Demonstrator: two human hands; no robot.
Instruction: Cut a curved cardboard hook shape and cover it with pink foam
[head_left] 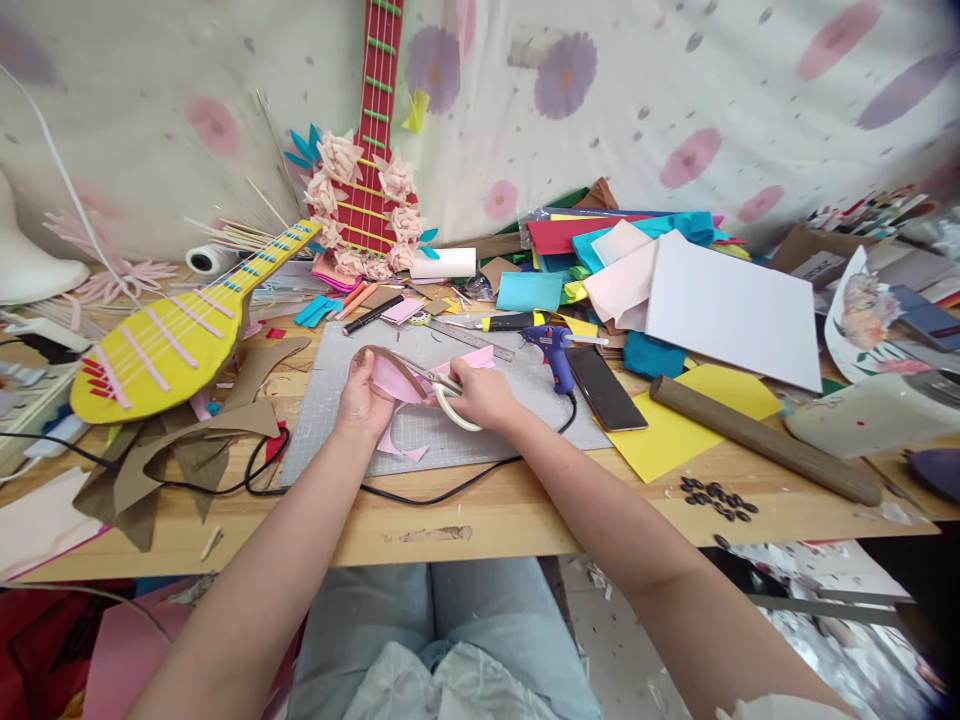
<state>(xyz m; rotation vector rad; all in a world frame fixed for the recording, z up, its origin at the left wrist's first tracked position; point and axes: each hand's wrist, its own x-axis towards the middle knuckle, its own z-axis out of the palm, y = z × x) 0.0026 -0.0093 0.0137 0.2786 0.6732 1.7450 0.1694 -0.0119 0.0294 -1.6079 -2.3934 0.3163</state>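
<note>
Nearest the camera are the person's lap in pale jeans (pixel 442 630) and two bare forearms reaching forward over the edge of the wooden surface (pixel 480 520). The left hand (pixel 361 398) is closed on a pink paper piece (pixel 394 380) backed by a curved brown card strip, holding it just above a grey cutting mat (pixel 450 430). The right hand (pixel 484 395) is clamped on the handles of white scissors (pixel 450 398), whose blades point left and meet the pink paper piece between the two hands. Small pink scraps (pixel 401 447) lie on the mat just below the hands.

A black cable (pixel 442 492) runs along the near edge of the mat. Just right of the hands stands a blue glue gun (pixel 553 350), with a dark phone (pixel 604 388) beside it. Farther right a yellow sheet (pixel 686 425) lies under a long brown cardboard tube (pixel 761 440), and small dark beads (pixel 716 497) sit near the front edge. A white board (pixel 731 310) rests on a heap of coloured papers. To the left lies a yellow paper guitar (pixel 169 340) over brown card cut-offs (pixel 180 450); a red paper guitar (pixel 371 190) trimmed with pink flowers leans against the flowered cloth behind.
</note>
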